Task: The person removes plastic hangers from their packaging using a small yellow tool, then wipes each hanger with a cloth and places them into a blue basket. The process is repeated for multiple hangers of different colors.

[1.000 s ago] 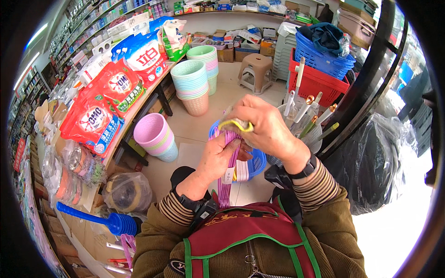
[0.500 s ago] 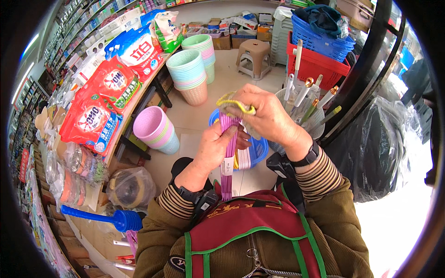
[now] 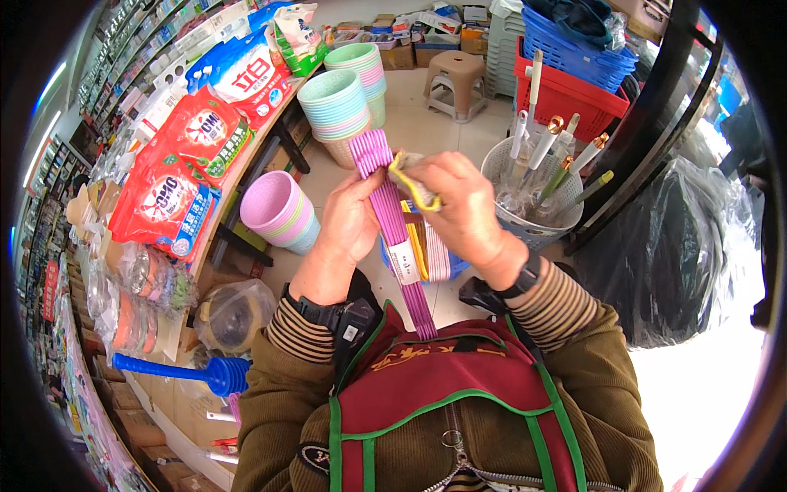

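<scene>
Clasping left hand (image 3: pixel 348 216): folded around a bundle of slim, glossy purple rods (image 3: pixel 388 215), just below the bent-over top, with the thumb laid along the upper stretch.
Right hand (image 3: pixel 456 193): gripping a limp grey cloth with a yellow edge (image 3: pixel 412 175) just beside the bundle's upper part; impossible to tell whether pressing on the rods.
Purple bundle: held at a slant before the chest, top end leftmost; liable to slip or fan apart, given smooth, narrow rods and a grasp near one end only.
White rectangular label (image 3: pixel 402 262): exposed partway down the bundle; in danger of creasing or tearing from a cloth dragged too low.
Yellow-edged cloth: apt to snag among the bent tops and pull rods askew, through a loose fold or a hard tug.
Maroon fabric apron with green trim (image 3: pixel 434 398): right by the bundle's lower tips; prone to being caught by them in a sudden tilt toward the body.
Blue plastic basket (image 3: pixel 461 267): set below and beyond the bundle, holding pale pink-and-white rods (image 3: pixel 440 258); likely to catch dropped pieces in a tangle, because of lying so near underneath.
</scene>
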`<state>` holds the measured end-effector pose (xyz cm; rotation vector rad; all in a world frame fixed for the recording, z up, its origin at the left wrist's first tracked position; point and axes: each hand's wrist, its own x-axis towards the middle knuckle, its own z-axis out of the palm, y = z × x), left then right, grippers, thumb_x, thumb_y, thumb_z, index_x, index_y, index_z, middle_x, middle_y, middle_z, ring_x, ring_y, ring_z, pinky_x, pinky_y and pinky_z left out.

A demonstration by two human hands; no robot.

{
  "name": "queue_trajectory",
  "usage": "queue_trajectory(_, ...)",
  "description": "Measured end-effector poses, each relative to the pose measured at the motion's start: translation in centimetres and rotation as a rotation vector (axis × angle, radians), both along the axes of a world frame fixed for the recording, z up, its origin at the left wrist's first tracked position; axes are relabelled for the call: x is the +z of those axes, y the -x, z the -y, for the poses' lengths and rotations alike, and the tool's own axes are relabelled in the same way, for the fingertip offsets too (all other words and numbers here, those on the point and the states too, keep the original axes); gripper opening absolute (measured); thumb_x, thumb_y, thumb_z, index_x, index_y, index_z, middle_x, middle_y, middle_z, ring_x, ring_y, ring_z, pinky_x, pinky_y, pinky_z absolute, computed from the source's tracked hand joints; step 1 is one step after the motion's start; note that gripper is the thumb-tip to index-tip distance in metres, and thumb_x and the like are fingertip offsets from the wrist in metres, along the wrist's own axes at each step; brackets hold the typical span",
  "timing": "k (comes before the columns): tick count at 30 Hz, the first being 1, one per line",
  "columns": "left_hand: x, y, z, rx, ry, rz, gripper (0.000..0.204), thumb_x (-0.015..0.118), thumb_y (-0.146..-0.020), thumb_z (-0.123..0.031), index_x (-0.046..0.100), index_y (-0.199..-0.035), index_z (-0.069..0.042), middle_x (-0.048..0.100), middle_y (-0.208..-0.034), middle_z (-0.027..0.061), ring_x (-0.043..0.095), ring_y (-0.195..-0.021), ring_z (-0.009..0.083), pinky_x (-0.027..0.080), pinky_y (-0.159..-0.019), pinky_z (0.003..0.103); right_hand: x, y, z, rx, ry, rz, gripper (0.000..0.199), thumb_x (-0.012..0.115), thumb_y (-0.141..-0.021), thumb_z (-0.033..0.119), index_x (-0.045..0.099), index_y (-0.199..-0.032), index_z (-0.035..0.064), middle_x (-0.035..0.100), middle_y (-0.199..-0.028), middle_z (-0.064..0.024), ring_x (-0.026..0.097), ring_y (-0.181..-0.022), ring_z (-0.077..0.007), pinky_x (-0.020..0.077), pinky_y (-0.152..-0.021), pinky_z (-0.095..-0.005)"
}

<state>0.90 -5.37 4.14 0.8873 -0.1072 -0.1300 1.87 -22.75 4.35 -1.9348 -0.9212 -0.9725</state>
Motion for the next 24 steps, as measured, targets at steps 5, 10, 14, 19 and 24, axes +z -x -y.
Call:
queue_trajectory(5,0.1,0.1,-0.3,-0.130,0.026,0.026,0.040,0.050,-0.104,-0.027,0.053,-0.131,0.003,0.062,-0.125,0.0143,0.061,-0.113,0.0223,0.047,-0.102,0.038,-2.4,1.2,-2.8,0.007,-0.032,-0.033,0.042,0.071,-0.070,0.003,0.067,-0.112,0.0074,0.063,-0.110,-0.0089,0.063,-0.097,-0.0314,0.0537,-0.080,-0.0393)
queue_trajectory(10,0.1,-0.6,-1.8,-0.036,-0.083,0.014,0.058,0.053,-0.101,-0.045,0.051,-0.128,0.006,0.058,-0.129,0.0252,0.058,-0.120,0.0302,0.048,-0.102,0.042,-4.8,2.9,-1.3,0.165,0.264,-0.151,0.049,0.068,-0.069,0.005,0.068,-0.117,0.0143,0.063,-0.110,-0.0027,0.063,-0.096,-0.0285,0.0547,-0.080,-0.0370)
queue_trajectory(14,-0.5,-0.7,-3.0,-0.177,-0.055,-0.025,0.054,0.047,-0.103,-0.047,0.056,-0.120,0.004,0.060,-0.126,0.0290,0.060,-0.118,0.0412,0.048,-0.101,0.052,-4.1,2.7,1.2,0.308,0.420,-0.194,0.041,0.068,-0.072,0.007,0.072,-0.111,0.0184,0.067,-0.105,0.0000,0.066,-0.093,-0.0255,0.0562,-0.076,-0.0364)
queue_trajectory(19,-0.4,-1.2,-2.5,-0.173,-0.050,-0.013,0.052,0.046,-0.103,-0.047,0.059,-0.112,0.003,0.063,-0.119,0.0293,0.063,-0.113,0.0414,0.049,-0.100,0.052,-2.8,2.4,0.8,0.152,0.057,-0.172,0.038,0.072,-0.068,0.001,0.074,-0.102,0.0166,0.070,-0.100,-0.0024,0.067,-0.091,-0.0268,0.0562,-0.079,-0.0366)
queue_trajectory(24,0.4,-0.6,-2.3,-0.111,-0.109,-0.075,0.055,0.044,-0.103,-0.050,0.057,-0.113,0.003,0.060,-0.123,0.0313,0.059,-0.119,0.0441,0.049,-0.100,0.055,-3.7,3.2,-0.5,0.451,0.317,-0.138,0.038,0.068,-0.067,-0.004,0.073,-0.101,0.0129,0.069,-0.097,-0.0040,0.066,-0.098,-0.0284,0.0548,-0.086,-0.0388)
